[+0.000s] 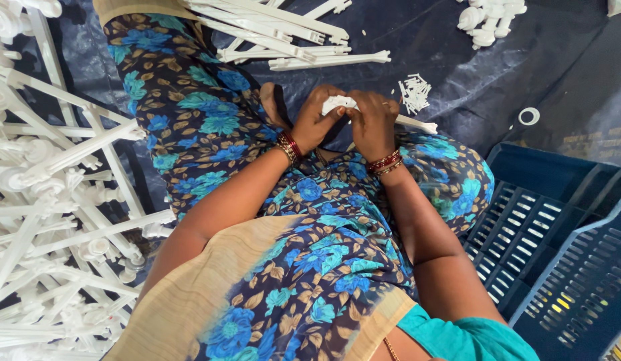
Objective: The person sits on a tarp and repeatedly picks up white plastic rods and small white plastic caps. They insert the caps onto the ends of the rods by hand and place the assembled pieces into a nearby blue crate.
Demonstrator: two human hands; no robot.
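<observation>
From above, both hands meet over the lap: the left hand [315, 120] and right hand [372, 122] pinch a white plastic part [340, 103]. It looks light, stiff, perhaps brittle; best gripped near its thicker end. Small white pegs [415, 93] lie just beyond the right hand.

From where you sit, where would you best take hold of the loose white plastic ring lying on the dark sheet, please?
Pinch the white ring across its thin rim from above, I think: it lies flat and alone on the dark sheet, right of the right hand, its open centre leaving room for a fingertip.
</observation>
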